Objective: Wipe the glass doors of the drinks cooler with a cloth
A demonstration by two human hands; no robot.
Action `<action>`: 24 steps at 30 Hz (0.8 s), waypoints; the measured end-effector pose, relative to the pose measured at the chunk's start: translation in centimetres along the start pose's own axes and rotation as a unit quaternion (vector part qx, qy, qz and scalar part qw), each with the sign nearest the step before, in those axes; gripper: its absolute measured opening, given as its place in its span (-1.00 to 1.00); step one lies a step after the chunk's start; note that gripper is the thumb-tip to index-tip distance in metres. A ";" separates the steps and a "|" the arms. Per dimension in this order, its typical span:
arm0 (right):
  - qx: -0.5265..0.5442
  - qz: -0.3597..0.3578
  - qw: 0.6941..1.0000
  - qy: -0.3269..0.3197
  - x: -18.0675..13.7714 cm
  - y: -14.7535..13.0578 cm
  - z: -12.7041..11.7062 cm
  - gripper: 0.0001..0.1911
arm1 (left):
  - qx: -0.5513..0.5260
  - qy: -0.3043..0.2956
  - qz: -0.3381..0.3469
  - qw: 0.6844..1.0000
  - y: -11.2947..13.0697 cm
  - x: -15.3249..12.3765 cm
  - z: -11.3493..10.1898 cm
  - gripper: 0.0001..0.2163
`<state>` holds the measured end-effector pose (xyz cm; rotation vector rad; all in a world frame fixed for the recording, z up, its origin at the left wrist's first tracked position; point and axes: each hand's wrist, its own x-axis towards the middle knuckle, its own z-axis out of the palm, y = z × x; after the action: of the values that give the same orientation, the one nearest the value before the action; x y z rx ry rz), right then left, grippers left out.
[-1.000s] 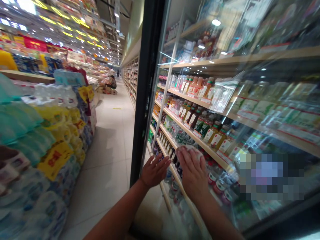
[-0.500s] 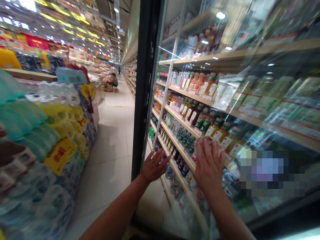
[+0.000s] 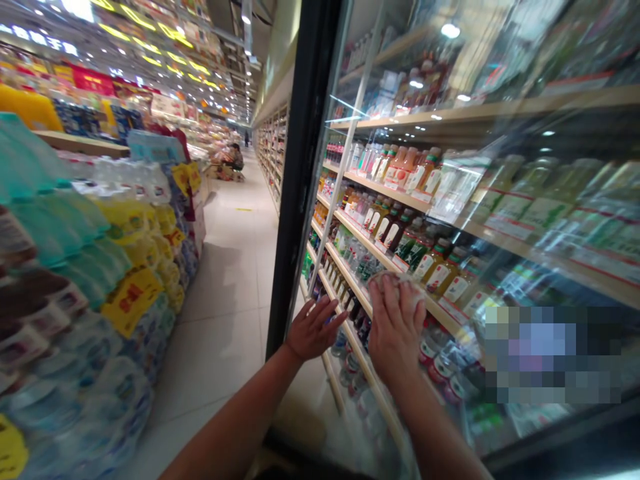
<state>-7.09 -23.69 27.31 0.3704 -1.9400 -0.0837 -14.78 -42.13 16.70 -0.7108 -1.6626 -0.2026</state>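
My right hand (image 3: 396, 320) lies over a pale, crumpled cloth (image 3: 419, 297) and presses it against the glass door (image 3: 500, 267) of a drinks cooler. The cloth shows past the fingertips and along the side of the hand; the rest is hidden under the palm. To the left, my left hand (image 3: 315, 331) has its fingers spread and holds nothing. It is near the door's black frame (image 3: 285, 293), at the glass; whether it touches the pane I cannot tell. Through the glass, rows of bottles (image 3: 433, 263) stand on wooden-edged shelves (image 3: 370, 243).
On the left, stacked packs of bottled drinks (image 3: 90, 373) line the aisle, with a yellow sign (image 3: 133, 301) on them. The tiled floor (image 3: 225, 280) runs between stacks and cooler. Far down the aisle a person (image 3: 235, 159) is low beside some goods.
My right hand has slid left across the glass with the cloth, nearer to my left hand. The left hand stays spread in about the same place. The view has shifted slightly.
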 end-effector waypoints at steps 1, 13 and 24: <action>0.015 -0.013 1.000 -0.013 -0.3 -0.2 0.0 -0.37 | 0.002 0.000 -0.001 1.000 0.0 0.0 0.0 -0.59; 0.054 -0.097 0.992 -0.067 -1.6 -0.2 0.3 -0.49 | 0.004 0.010 0.005 1.000 -0.1 -0.5 0.5 -0.51; 0.061 -0.088 0.994 -0.032 -3.3 1.0 0.9 -0.44 | -0.008 0.016 0.015 1.000 -0.3 -0.2 0.4 -0.56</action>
<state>-7.00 -21.86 24.20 0.6262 -1.9775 -0.0919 -15.26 -42.22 16.52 -0.7398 -1.6203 -0.2054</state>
